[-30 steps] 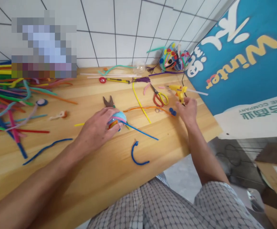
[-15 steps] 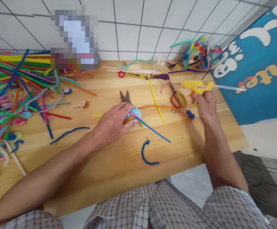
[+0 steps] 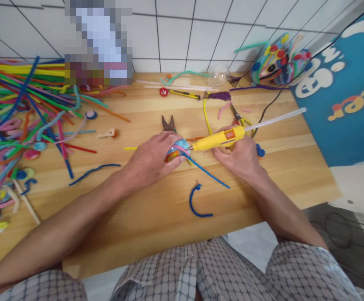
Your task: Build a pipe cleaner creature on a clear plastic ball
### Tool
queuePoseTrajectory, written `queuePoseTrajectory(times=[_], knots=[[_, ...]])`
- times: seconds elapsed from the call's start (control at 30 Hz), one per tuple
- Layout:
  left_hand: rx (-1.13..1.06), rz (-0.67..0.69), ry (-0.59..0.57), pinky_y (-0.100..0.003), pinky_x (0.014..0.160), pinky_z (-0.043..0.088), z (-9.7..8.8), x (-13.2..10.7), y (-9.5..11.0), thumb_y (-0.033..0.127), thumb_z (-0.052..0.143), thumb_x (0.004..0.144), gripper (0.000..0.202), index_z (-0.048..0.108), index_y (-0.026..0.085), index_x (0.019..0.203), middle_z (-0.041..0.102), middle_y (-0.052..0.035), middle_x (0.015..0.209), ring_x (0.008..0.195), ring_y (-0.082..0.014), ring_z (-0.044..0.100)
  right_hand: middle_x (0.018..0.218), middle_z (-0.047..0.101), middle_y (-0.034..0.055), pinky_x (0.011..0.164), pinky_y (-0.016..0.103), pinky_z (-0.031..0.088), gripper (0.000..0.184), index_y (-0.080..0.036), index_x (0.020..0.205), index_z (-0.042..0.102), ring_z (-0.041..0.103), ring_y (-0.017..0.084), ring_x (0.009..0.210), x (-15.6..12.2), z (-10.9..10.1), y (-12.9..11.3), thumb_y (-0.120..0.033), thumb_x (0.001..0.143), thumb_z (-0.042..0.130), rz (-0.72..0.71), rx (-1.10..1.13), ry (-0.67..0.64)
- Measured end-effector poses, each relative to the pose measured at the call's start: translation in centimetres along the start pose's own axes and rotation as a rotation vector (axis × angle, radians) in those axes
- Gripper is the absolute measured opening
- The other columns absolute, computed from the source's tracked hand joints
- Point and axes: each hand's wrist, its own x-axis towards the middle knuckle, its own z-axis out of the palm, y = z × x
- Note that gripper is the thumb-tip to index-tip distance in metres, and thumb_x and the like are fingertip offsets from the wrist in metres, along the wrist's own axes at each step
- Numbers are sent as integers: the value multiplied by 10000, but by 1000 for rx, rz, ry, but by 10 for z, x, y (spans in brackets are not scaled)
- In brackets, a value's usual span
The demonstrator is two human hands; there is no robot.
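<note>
Head view. Left hand (image 3: 150, 161): fingers (image 3: 166, 140) curled over a pipe-cleaner ball (image 3: 176, 149), holding it down on the tabletop (image 3: 157, 217) near its middle. Right hand (image 3: 240, 158): fingers closed round the grip of a yellow hot glue gun (image 3: 219, 140). The nozzle tip is at the ball's right side; contact cannot be told. A clear glue stick (image 3: 279, 118) juts from the gun's rear. A straight blue pipe cleaner (image 3: 210, 175) runs from the ball toward the near right. A hooked blue pipe cleaner (image 3: 197, 205) lies nearer the table edge. Pliers (image 3: 168, 123) sit just behind the left hand, scissors (image 3: 239, 118) behind the gun. A loose pipe-cleaner pile (image 3: 19, 104) covers the far left.
</note>
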Motion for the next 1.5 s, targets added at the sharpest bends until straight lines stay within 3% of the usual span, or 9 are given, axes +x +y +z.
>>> queuePoseTrajectory(times=[0.2, 0.6, 0.93, 1.07, 1.5], knots=[[10, -1, -1, -525, 1189, 622, 0, 1, 1, 306, 718, 1068, 390, 645, 226, 1442, 758, -141, 1497, 1378, -330, 745, 1098, 877, 87, 912, 486, 708, 283, -272, 1160, 745, 845, 348, 999, -4, 4, 4, -316, 880, 739, -121, -59, 38], [22, -8, -2, -530, 1189, 625, -1, 1, 3, 309, 730, 1057, 398, 648, 218, 1436, 754, -151, 1505, 1383, -340, 746, 1077, 865, 75, 804, 456, 697, 360, -274, 1194, 718, 831, 329, 901, -5, 7, 5, -225, 839, 693, -229, -96, 67], [28, -9, -11, -531, 1184, 627, -2, 1, 4, 313, 717, 1061, 420, 631, 203, 1457, 746, -163, 1520, 1387, -345, 746, 1090, 862, 105, 857, 491, 701, 350, -266, 1200, 718, 829, 361, 955, -7, 9, 10, -239, 852, 688, -215, -113, 52], [20, -21, -14, -524, 1193, 619, -2, 1, 5, 322, 715, 1064, 414, 634, 215, 1455, 748, -155, 1522, 1394, -340, 740, 1103, 859, 110, 888, 511, 703, 319, -272, 1173, 735, 828, 368, 988, -6, 7, 8, -259, 859, 682, -149, -102, -4], [-6, -43, -27, -519, 1210, 604, -1, 3, 5, 317, 727, 1058, 412, 659, 238, 1457, 749, -142, 1532, 1397, -336, 732, 1102, 866, 104, 856, 519, 701, 233, -309, 1090, 726, 820, 368, 980, -3, 2, 5, -264, 868, 669, -102, -86, -87]])
